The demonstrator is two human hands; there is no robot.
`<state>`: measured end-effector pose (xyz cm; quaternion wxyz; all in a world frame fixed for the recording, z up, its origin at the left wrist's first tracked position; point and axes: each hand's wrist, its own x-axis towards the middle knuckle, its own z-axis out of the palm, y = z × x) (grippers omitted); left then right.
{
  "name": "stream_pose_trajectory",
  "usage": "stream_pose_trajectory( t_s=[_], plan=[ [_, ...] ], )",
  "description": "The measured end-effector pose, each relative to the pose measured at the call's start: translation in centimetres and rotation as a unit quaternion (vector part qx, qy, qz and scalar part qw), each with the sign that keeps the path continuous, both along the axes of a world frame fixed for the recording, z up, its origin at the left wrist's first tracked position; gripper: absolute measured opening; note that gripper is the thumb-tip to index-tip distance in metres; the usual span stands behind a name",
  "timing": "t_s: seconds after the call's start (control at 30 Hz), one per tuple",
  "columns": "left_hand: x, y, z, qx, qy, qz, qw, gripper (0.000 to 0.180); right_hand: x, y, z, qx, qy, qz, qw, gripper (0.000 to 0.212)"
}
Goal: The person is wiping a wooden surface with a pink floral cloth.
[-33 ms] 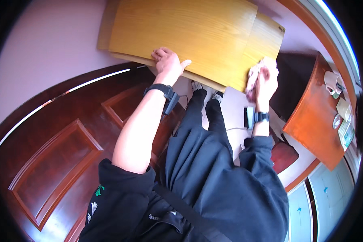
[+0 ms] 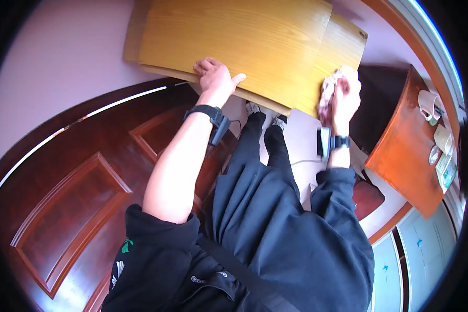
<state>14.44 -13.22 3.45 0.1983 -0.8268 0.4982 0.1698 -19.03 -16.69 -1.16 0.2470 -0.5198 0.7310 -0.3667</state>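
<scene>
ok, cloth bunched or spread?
Bunched: the pinkish cloth is crumpled in the right hand by the right edge of the wooden board.

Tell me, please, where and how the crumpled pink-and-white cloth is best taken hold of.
Probably by its bunched middle, from the right: the crumpled pink-and-white cloth forms a thick wad that a hand can close around, and its left side faces the yellow wooden tabletop. The right hand holds it from the right.
</scene>
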Motion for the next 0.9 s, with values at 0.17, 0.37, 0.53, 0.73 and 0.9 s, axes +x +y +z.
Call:
stream_pose_trajectory(
  t_s=[0.17,0.37,0.53,0.73,0.9],
  plan=[
    [-0.1,-0.2,0.3,-0.005,0.018,0.013,1.0,0.125,0.1,-2.7,-0.9,0.048,0.104,0.051,0.992,0.014],
    [0.3,-0.1,0.2,-0.003,0.005,0.011,1.0,0.124,2.5,8.7,-2.1,-0.007,0.125,0.121,0.985,0.016],
    [-0.3,-0.2,0.2,0.006,0.034,0.022,0.999,0.124,-0.5,4.6,-1.8,0.01,-0.078,0.012,0.997,0.016],
    [-0.3,-1.1,1.4,0.034,0.027,0.044,0.998,0.126,-0.3,-1.7,-1.0,0.022,0.091,0.004,0.996,0.013],
    [-1.3,-0.3,1.5,-0.021,0.021,0.015,0.999,0.123,2.4,3.5,-5.1,0.042,0.002,0.075,0.996,0.013]
  ],
)
